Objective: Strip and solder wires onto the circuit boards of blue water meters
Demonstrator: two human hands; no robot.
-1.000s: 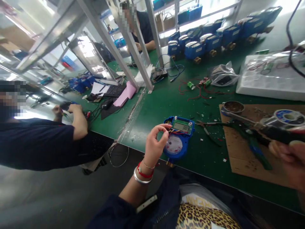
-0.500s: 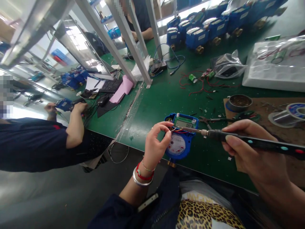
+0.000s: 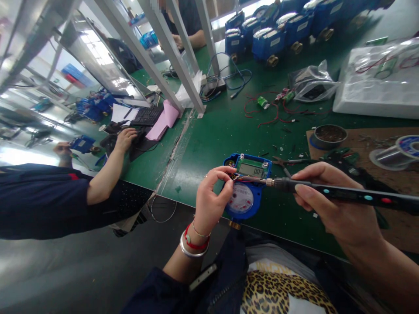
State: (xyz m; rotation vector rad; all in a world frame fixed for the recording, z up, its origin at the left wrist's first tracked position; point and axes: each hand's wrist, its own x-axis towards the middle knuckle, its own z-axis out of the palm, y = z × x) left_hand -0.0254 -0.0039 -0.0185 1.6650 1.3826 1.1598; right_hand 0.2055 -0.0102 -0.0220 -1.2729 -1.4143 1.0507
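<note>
A blue meter (image 3: pixel 257 205) with an open top, a lit display (image 3: pixel 250 170) and a round dial (image 3: pixel 241 197) lies at the green table's front edge. Over its left side, my left hand (image 3: pixel 214 196) pinches thin wires (image 3: pixel 236 177) between thumb and fingertips. My right hand (image 3: pixel 337 205) is wrapped round the black handle of a soldering iron (image 3: pixel 347 193). The iron's metal tip points left across the meter, close to the wires at my left fingertips. Whether tip and wires touch is too small to tell.
Pliers (image 3: pixel 284 163), a round tin (image 3: pixel 330 136) and a solder spool (image 3: pixel 397 152) lie right of the meter. Behind are red-wired parts (image 3: pixel 262 103), a white foam tray (image 3: pixel 376 96) and blue meters (image 3: pixel 268 43). Metal posts (image 3: pixel 170 52) stand left; a co-worker's arm (image 3: pixel 108 174) reaches in there.
The soldering iron and my right hand have shifted slightly left, the tip nearer my left fingertips. The co-worker's nearer hand has moved right, toward the mouse. The view has shifted slightly.
</note>
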